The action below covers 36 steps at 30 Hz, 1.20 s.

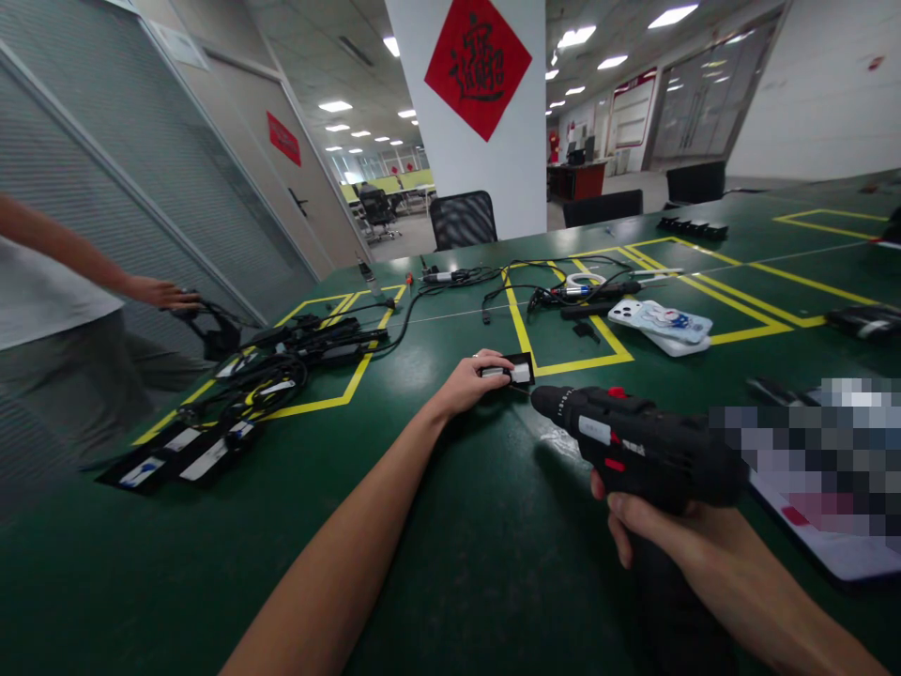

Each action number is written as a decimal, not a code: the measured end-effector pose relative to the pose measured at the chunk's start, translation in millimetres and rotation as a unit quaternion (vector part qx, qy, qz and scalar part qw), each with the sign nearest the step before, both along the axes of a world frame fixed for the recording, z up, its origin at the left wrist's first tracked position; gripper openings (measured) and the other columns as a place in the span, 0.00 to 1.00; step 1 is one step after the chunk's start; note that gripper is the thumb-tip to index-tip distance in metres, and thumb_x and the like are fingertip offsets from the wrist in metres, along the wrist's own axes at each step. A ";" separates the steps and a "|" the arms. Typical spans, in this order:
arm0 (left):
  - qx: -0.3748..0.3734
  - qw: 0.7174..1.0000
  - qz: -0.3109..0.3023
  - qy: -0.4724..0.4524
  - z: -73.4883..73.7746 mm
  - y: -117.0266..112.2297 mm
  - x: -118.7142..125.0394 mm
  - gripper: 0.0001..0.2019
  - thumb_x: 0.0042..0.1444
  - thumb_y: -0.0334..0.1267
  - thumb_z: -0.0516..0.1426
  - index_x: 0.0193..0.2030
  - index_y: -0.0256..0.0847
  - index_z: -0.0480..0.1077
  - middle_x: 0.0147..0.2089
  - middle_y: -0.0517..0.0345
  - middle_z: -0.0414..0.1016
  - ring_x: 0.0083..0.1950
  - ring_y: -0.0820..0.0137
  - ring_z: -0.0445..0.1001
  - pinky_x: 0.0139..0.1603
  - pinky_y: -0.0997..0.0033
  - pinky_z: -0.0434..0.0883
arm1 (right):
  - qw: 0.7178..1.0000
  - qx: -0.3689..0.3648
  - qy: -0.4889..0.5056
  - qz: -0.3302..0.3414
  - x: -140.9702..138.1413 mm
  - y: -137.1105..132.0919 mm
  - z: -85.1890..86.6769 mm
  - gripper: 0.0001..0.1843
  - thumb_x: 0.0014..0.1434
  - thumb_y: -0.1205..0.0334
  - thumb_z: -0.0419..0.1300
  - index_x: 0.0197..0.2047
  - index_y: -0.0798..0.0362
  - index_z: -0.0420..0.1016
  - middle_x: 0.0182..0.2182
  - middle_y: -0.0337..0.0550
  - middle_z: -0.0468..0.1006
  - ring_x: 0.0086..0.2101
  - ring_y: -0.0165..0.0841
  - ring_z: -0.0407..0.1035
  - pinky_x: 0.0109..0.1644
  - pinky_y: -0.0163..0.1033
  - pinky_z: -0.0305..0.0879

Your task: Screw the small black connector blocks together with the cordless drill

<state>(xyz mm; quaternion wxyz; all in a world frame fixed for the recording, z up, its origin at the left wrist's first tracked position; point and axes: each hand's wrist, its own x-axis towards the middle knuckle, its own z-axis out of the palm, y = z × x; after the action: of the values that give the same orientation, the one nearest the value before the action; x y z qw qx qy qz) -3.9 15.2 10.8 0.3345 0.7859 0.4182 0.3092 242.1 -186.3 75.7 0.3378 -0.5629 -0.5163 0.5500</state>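
My right hand (676, 535) is wrapped around the grip of a black cordless drill (648, 441) with red buttons. The drill points left, its thin bit reaching close to a small flat black piece with a white label (521, 370). My left hand (475, 383) has its fingers closed over the left part of that piece, pressing it against the green table (394, 526). The fingers hide part of the piece. Whether the bit touches it, I cannot tell.
Left, tangled black cables and labelled black parts (282, 366) lie near a standing person's hand (169, 293). Behind my hands are more cables (457, 275), a screwdriver-like tool (367, 274) and phones in light cases (662, 324). A blurred device (837, 545) lies at right.
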 end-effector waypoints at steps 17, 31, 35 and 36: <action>-0.001 1.000 -0.001 -0.002 2.1 -2.3 0.8 0.14 0.52 0.44 0.57 0.44 0.41 0.74 0.51 0.53 0.67 0.53 0.65 0.66 0.57 0.64 0.61 | 1.000 -0.001 -0.010 0.004 0.2 -0.1 1.6 0.12 0.55 0.51 0.55 0.32 0.50 0.72 0.24 0.37 0.73 0.32 0.36 0.69 0.37 0.38 0.62; -0.006 1.000 -0.001 0.001 2.2 -0.8 0.0 0.14 0.53 0.44 0.57 0.44 0.41 0.74 0.51 0.53 0.67 0.53 0.65 0.66 0.58 0.62 0.60 | 1.000 0.009 -0.008 0.010 0.0 0.8 0.8 0.12 0.55 0.52 0.54 0.34 0.51 0.70 0.22 0.36 0.73 0.28 0.36 0.69 0.36 0.41 0.62; -0.004 1.000 -0.002 0.003 2.1 -0.1 -0.5 0.15 0.52 0.44 0.57 0.44 0.41 0.74 0.52 0.53 0.67 0.54 0.64 0.66 0.59 0.62 0.60 | 1.000 0.017 -0.010 -0.004 -1.3 0.2 1.2 0.12 0.54 0.51 0.55 0.32 0.50 0.71 0.23 0.37 0.75 0.30 0.37 0.70 0.34 0.40 0.62; -0.005 1.000 0.000 0.005 2.3 -0.2 -0.5 0.15 0.52 0.44 0.57 0.44 0.41 0.74 0.52 0.53 0.67 0.54 0.64 0.65 0.59 0.62 0.59 | 1.000 0.018 -0.009 -0.005 -1.5 0.1 1.2 0.12 0.54 0.51 0.55 0.32 0.50 0.71 0.23 0.37 0.75 0.30 0.37 0.70 0.34 0.40 0.62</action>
<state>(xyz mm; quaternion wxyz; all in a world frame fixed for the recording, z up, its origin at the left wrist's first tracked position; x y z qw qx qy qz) -4.3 15.0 13.1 0.3362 0.7861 0.4212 0.3027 240.6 -186.2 76.9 0.3457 -0.5644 -0.5266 0.5335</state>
